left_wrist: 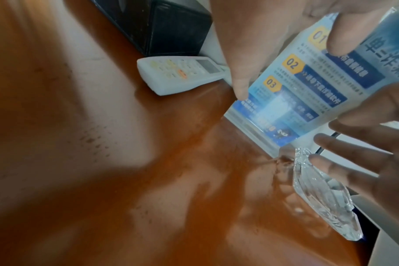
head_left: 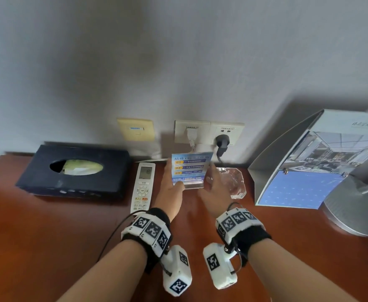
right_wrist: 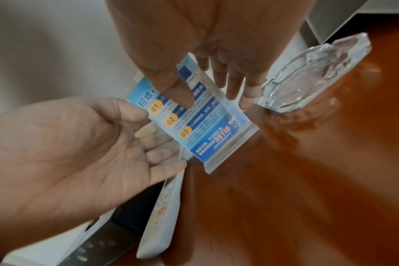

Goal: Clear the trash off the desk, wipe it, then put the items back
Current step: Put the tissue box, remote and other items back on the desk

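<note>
A blue printed sign in a clear acrylic stand (head_left: 189, 168) (left_wrist: 307, 93) (right_wrist: 201, 126) stands upright on the red-brown desk (head_left: 70, 236), close to the wall. My left hand (head_left: 174, 179) pinches its left edge, thumb in front and fingers behind. My right hand (head_left: 211, 179) is at the sign's right edge with straight, spread fingers (right_wrist: 232, 90), and its thumb lies over the front of the card. A clear glass ashtray (head_left: 233, 182) (right_wrist: 307, 75) sits just right of the sign. A white remote (head_left: 142, 186) (left_wrist: 182, 72) lies just left of it.
A dark tissue box (head_left: 76, 171) sits at the back left. A standing desk calendar (head_left: 320, 166) and a round metal lamp base (head_left: 357, 205) fill the right side. Wall sockets with two plugs (head_left: 209, 131) are right behind the sign.
</note>
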A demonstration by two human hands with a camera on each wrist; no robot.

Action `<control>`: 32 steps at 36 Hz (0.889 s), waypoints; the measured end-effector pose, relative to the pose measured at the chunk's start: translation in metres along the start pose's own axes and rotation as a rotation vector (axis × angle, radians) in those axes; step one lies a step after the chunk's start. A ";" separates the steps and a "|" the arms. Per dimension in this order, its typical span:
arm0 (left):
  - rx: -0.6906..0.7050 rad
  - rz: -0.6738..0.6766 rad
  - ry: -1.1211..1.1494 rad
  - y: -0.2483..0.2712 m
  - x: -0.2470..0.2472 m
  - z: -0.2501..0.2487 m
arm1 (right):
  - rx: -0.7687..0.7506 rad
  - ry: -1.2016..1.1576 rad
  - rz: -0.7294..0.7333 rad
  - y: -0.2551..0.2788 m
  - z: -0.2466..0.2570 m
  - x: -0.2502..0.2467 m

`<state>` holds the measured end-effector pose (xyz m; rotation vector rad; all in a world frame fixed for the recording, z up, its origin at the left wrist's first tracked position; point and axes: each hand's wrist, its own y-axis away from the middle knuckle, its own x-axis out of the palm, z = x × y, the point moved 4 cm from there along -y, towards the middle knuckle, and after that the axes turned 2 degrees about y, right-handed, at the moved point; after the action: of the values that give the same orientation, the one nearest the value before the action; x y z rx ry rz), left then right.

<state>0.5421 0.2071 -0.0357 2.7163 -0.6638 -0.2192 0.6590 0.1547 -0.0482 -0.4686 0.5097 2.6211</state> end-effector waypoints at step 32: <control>-0.018 -0.019 -0.245 0.048 -0.051 -0.007 | 0.083 0.115 -0.018 0.046 -0.028 -0.022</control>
<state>0.4785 0.1934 -0.0082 2.7039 -0.6972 -0.5671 0.6631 0.0964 -0.0516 -0.5972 0.6453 2.5550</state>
